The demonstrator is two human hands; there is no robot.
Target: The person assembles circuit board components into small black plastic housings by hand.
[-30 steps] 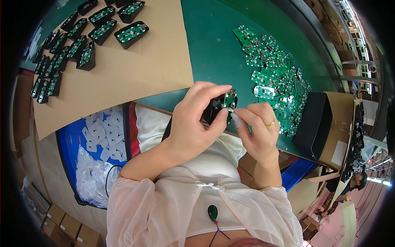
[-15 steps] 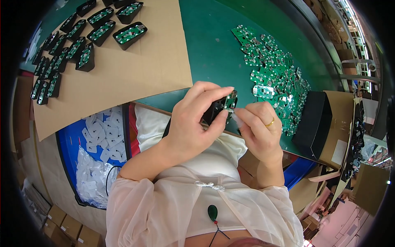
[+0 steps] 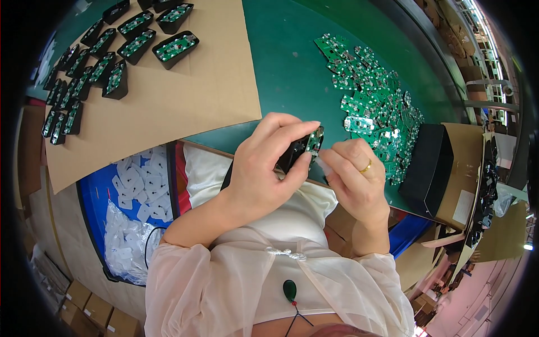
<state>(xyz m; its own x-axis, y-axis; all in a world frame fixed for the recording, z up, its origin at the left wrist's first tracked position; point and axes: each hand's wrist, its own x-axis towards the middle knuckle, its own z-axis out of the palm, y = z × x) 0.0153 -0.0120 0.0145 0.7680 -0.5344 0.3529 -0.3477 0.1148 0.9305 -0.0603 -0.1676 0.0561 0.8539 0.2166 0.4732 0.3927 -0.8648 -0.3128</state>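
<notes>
My left hand (image 3: 264, 154) is wrapped round a black plastic housing (image 3: 288, 154), its thumb and fingers on the rim. A green circuit board (image 3: 315, 140) faces right at the housing's open side. Close beside the board, my right hand (image 3: 356, 168), with a gold ring on one finger, is closed in a pinch. Something whitish and translucent (image 3: 324, 164) shows at its fingertips, too small to name. The palm side of both hands is hidden.
Black housings fitted with green boards (image 3: 135, 46) stand in rows on a cardboard sheet (image 3: 196, 90) at far left. Loose circuit boards (image 3: 387, 106) are heaped on the green table (image 3: 286, 62). A black box (image 3: 426, 171) stands right; a blue bin (image 3: 95, 196) of white pieces (image 3: 146, 182) lies lower left.
Both hands stay nearly in place at the housing. The housing and board tilt slightly, and my right hand shifts a little at the board's edge.
</notes>
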